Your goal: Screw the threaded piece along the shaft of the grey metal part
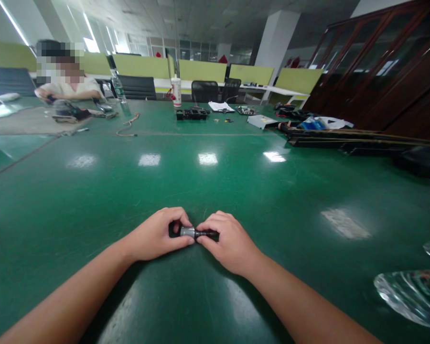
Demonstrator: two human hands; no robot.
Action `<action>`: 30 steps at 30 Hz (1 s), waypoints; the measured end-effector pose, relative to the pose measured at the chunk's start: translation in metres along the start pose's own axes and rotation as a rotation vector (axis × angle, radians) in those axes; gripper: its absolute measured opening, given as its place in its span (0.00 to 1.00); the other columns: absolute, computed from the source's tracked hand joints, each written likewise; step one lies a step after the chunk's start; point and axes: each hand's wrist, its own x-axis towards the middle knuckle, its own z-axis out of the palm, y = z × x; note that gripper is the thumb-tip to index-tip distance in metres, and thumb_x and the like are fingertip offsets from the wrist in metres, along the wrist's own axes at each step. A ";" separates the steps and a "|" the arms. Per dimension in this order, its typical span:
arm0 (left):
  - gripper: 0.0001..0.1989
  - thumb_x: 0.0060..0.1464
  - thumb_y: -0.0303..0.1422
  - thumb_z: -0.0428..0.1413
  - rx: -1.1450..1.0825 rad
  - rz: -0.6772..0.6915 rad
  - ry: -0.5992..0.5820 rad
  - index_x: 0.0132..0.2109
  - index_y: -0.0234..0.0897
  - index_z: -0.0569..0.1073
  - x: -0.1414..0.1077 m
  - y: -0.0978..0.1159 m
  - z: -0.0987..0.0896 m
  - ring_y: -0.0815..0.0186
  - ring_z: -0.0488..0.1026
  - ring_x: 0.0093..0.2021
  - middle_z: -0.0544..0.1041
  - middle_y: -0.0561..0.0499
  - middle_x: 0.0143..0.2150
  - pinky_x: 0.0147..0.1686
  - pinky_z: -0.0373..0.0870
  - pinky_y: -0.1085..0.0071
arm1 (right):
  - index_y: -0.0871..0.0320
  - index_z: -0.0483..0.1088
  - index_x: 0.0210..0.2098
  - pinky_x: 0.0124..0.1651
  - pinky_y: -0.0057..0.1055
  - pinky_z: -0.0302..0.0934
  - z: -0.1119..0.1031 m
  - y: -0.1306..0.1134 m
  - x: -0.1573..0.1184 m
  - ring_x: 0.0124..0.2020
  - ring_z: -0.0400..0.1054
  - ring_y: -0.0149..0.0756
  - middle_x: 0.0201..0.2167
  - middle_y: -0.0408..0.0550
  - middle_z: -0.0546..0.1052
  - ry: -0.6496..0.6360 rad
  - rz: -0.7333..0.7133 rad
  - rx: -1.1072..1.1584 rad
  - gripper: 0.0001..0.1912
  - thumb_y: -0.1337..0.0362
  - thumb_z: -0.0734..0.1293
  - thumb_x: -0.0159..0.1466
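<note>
A small cylindrical tool, silver-grey at its left part and black and ridged at its right, lies lengthwise between my hands, low over the green table. My left hand pinches the silver part between thumb and fingers. From the other side, my right hand grips the black, thinner part, its thumb and index finger close to the join. The fingertips of both hands nearly meet. Both far ends of the tool are partly hidden by my hands.
Clear plastic packaging lies at the right edge. Farther back are long black parts, a silver box, a black part, a white bottle and a cord. A person sits at the far left.
</note>
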 end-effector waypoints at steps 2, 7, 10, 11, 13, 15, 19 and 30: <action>0.09 0.55 0.37 0.60 -0.001 -0.001 -0.003 0.39 0.36 0.73 0.000 0.000 0.000 0.67 0.70 0.33 0.74 0.52 0.35 0.34 0.64 0.71 | 0.55 0.78 0.38 0.46 0.37 0.58 0.000 0.001 0.000 0.39 0.68 0.36 0.35 0.44 0.80 -0.005 -0.011 -0.006 0.05 0.68 0.72 0.61; 0.09 0.56 0.37 0.60 -0.007 -0.003 -0.008 0.40 0.36 0.73 -0.001 -0.001 0.000 0.67 0.70 0.33 0.74 0.51 0.36 0.35 0.64 0.71 | 0.55 0.78 0.37 0.46 0.36 0.58 0.000 0.002 0.000 0.39 0.68 0.36 0.34 0.44 0.79 -0.002 -0.025 -0.009 0.05 0.68 0.72 0.60; 0.10 0.56 0.37 0.60 -0.006 0.002 -0.013 0.40 0.36 0.73 -0.001 -0.002 0.000 0.67 0.70 0.33 0.74 0.51 0.36 0.35 0.64 0.71 | 0.55 0.78 0.37 0.45 0.35 0.58 0.000 0.002 0.000 0.39 0.68 0.36 0.34 0.44 0.79 0.000 -0.028 -0.013 0.05 0.69 0.72 0.60; 0.10 0.56 0.37 0.60 -0.006 0.002 -0.014 0.40 0.36 0.73 -0.002 -0.003 0.000 0.67 0.70 0.33 0.74 0.51 0.36 0.35 0.64 0.71 | 0.55 0.78 0.37 0.44 0.35 0.58 0.000 0.002 0.000 0.39 0.68 0.36 0.34 0.44 0.79 0.000 -0.028 -0.014 0.05 0.69 0.72 0.59; 0.09 0.56 0.37 0.60 -0.005 0.003 -0.013 0.40 0.36 0.73 -0.001 -0.003 0.000 0.67 0.70 0.33 0.74 0.51 0.35 0.35 0.64 0.71 | 0.56 0.78 0.36 0.44 0.35 0.58 -0.001 0.002 0.000 0.38 0.67 0.36 0.33 0.44 0.78 -0.002 -0.024 -0.017 0.06 0.69 0.73 0.59; 0.10 0.56 0.37 0.60 -0.006 0.005 -0.011 0.40 0.36 0.73 0.000 -0.003 0.000 0.67 0.70 0.33 0.73 0.52 0.35 0.34 0.64 0.71 | 0.56 0.78 0.36 0.44 0.35 0.58 -0.001 0.003 -0.001 0.38 0.67 0.35 0.33 0.43 0.78 -0.001 -0.025 -0.022 0.06 0.69 0.73 0.58; 0.09 0.56 0.37 0.60 -0.006 0.006 -0.006 0.39 0.36 0.73 0.000 -0.002 0.000 0.67 0.70 0.33 0.73 0.53 0.34 0.35 0.64 0.71 | 0.56 0.78 0.36 0.45 0.35 0.57 -0.003 0.004 -0.001 0.38 0.67 0.36 0.33 0.43 0.78 0.003 -0.036 -0.021 0.06 0.69 0.73 0.58; 0.09 0.55 0.37 0.60 -0.003 -0.010 -0.004 0.39 0.36 0.72 0.000 -0.001 0.000 0.67 0.70 0.33 0.73 0.53 0.34 0.35 0.64 0.71 | 0.55 0.78 0.34 0.43 0.35 0.58 -0.007 0.005 -0.001 0.37 0.68 0.36 0.32 0.43 0.78 0.019 -0.015 0.007 0.05 0.69 0.73 0.57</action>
